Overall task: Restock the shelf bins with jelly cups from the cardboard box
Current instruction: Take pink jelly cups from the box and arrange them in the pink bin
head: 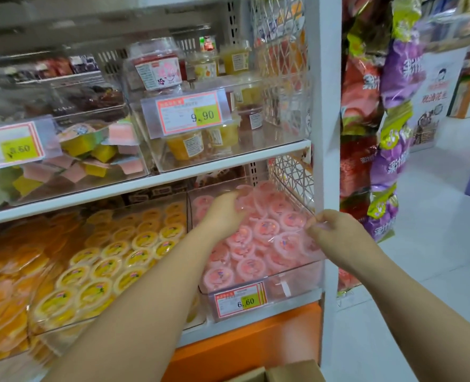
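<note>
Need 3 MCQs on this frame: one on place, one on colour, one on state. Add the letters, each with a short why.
1. The left hand and right hand are over the:
A. pink cups
B. 9.90 tubs
C. cardboard box

2. The cups just left of the pink ones are:
A. green
B. yellow
C. purple

3. The right hand is:
A. flat and open
B. pinching clear wrap
C. gripping a price tag

Answers:
1. A: both hands reach in above the pink cups on the lower shelf.
2. B: yellow cups fill that space.
3. B: its fingertips pinch the wrap lying over the pink cups.
</note>
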A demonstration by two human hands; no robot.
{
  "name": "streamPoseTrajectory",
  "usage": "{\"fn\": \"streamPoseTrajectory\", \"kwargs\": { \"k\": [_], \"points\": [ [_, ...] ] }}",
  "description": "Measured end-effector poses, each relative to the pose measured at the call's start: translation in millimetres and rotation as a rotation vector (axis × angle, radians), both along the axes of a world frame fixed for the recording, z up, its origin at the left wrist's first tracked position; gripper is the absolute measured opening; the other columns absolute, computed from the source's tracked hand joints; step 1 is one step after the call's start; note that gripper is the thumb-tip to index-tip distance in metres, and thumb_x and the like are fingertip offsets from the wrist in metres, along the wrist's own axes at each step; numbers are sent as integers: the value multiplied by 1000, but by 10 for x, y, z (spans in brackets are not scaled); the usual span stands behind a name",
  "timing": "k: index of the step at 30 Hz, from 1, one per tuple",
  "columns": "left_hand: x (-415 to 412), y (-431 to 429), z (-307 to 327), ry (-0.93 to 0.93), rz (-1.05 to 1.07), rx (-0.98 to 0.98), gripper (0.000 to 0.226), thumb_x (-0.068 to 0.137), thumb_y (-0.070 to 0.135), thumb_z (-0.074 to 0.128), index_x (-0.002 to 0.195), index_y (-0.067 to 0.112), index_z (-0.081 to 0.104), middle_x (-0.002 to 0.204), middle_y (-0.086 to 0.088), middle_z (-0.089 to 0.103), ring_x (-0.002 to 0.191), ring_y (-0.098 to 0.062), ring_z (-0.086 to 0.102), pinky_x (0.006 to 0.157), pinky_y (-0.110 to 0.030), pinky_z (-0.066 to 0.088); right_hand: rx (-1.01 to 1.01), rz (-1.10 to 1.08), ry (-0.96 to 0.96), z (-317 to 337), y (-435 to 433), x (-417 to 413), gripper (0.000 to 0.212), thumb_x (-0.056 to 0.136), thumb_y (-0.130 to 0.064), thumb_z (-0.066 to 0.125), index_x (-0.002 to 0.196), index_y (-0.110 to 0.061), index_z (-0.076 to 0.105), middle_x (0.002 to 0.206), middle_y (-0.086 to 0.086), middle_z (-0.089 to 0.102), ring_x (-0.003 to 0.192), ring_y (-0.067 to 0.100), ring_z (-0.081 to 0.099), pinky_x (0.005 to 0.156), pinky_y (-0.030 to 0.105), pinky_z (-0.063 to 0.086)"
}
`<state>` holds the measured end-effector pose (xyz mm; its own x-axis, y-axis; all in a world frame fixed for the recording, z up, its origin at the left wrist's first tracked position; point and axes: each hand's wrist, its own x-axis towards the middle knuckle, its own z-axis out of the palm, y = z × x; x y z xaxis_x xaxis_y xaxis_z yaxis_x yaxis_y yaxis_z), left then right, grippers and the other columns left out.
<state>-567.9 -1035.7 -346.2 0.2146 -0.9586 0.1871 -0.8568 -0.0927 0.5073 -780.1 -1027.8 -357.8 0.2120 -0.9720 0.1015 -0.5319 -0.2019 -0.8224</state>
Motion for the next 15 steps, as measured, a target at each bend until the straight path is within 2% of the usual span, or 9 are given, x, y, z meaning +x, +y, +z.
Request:
{"fn": "streamPoseTrajectory", "kwargs": {
  "k": [2,4,6,8,11,13,15],
  "points": [
    [16,113,38,-31,4,-18,47,87,10,59,133,18,52,133,-8,53,115,-21,54,87,-17,36,106,40,-183,50,49,58,13,92,-16,49,88,-15,61,81,3,64,69,16,55,61,26,43],
    [-9,310,60,-83,-17,-89,43,86,10,59,128,21,56,126,-8,55,108,-20,56,89,-18,34,265,63,-387,80,92,137,16,92,-9,46,89,-15,61,91,7,63,77,20,57,58,29,47],
    [-81,583,58,-40,-50,-156,34,89,16,59,122,23,60,117,1,57,100,-12,57,88,-18,38,386,106,-583,87,140,212,17,91,-2,46,91,-12,60,100,14,62,82,25,60,61,35,53],
    [-181,894,56,178,-61,-98,25,94,26,55,118,28,58,105,10,61,83,-2,62,75,-18,48,460,190,-694,87,224,311,14,92,1,48,98,-7,59,105,19,61,82,27,64,64,35,56],
    [-231,1173,51,622,-72,14,21,96,22,51,117,22,54,93,1,64,62,1,65,57,-18,54,464,316,-741,70,390,528,17,92,3,51,108,-1,56,108,18,62,86,25,66,66,32,58],
    [-154,1283,56,749,-45,15,18,94,15,55,112,16,57,91,-4,64,62,-4,66,56,-18,54,421,370,-741,47,484,669,18,90,5,53,107,-3,56,104,14,62,85,23,65,69,31,59],
    [-55,1360,57,827,-13,0,16,92,10,58,107,15,61,96,-7,64,65,-8,66,59,-20,55,337,404,-623,33,537,746,15,87,1,60,99,-8,58,102,11,62,88,22,64,75,32,57]
  ]
}}
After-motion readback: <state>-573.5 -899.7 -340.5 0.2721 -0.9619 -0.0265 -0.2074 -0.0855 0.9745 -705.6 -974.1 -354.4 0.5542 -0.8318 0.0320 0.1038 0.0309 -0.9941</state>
